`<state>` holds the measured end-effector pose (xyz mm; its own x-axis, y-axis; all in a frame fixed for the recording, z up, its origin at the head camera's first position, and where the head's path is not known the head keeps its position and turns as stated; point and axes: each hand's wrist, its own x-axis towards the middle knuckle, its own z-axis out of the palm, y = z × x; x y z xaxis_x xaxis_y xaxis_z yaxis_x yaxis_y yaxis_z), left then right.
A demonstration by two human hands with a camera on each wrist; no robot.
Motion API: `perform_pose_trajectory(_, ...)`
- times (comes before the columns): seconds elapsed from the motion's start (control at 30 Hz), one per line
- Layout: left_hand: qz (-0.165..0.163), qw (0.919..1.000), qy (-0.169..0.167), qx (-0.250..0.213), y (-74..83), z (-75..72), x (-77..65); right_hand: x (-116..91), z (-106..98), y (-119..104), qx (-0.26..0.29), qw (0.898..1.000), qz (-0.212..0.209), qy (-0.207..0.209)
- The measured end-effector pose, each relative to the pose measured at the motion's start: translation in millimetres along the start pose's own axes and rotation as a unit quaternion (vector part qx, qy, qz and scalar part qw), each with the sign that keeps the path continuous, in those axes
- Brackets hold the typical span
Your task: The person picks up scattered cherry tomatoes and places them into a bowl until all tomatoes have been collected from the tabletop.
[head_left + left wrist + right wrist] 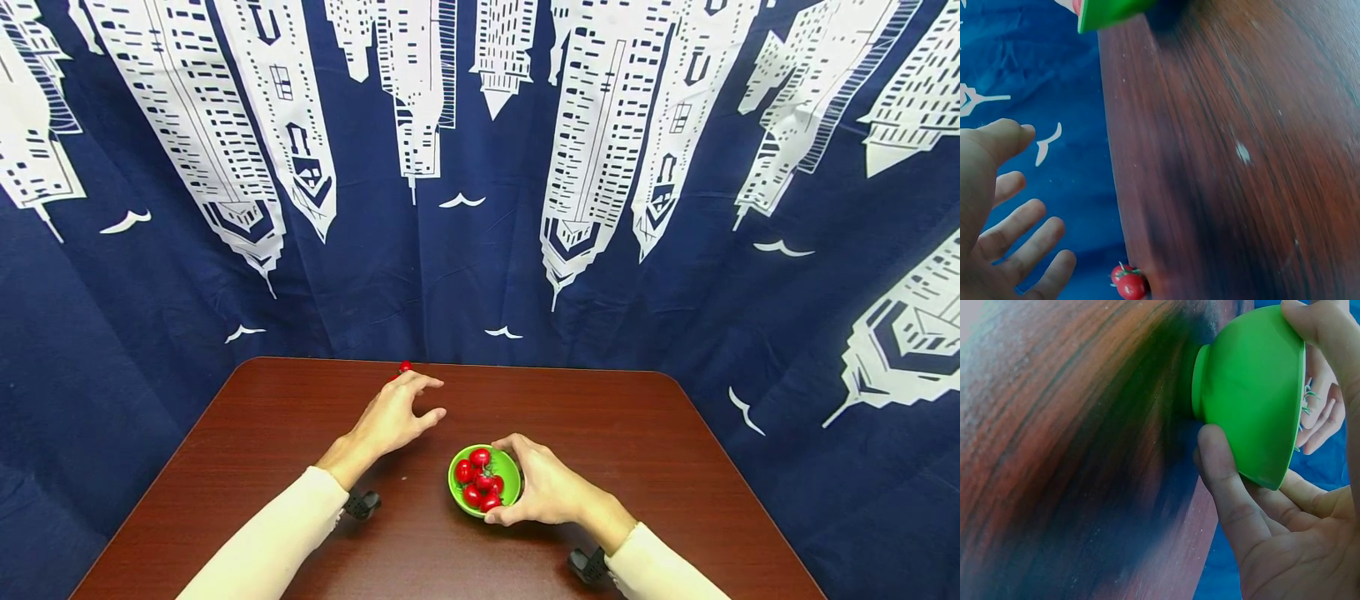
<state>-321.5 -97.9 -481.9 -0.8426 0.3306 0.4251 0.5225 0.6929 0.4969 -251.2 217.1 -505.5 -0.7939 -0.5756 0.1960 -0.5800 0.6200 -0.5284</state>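
My right hand (551, 485) grips a small green bowl (513, 475) by its side, thumb at the near rim and fingers round the far part. Several red cherry tomatoes (480, 457) with green stems lie inside the bowl. In the right wrist view the green bowl (1254, 394) shows its smooth outer wall and foot, with fingers curled along it. My left hand (393, 417) hovers over the table, left of the bowl, its fingers spread and nothing between them. Just beyond it, red cherry tomatoes (406, 366) sit near the back edge, partly hidden by that hand.
The dark red-brown wooden table (637, 433) has rounded far corners. Behind it hangs a navy curtain (450, 275) printed with white city towers and birds. Each wrist carries a small black device, such as the camera (363, 505) on the left one.
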Motion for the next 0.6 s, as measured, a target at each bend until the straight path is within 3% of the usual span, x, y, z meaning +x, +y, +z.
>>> perform_pose_trajectory(0.27,-0.038,0.9989,0.022,0.015,-14.7,-3.2,-1.3,0,1,2,-0.006,1.000,-0.016,0.007)
perform_pose_trajectory(0.6,-0.077,0.9966,0.019,0.022,-35.1,-4.4,-1.1,2,2,2,-0.008,1.000,-0.011,0.006)
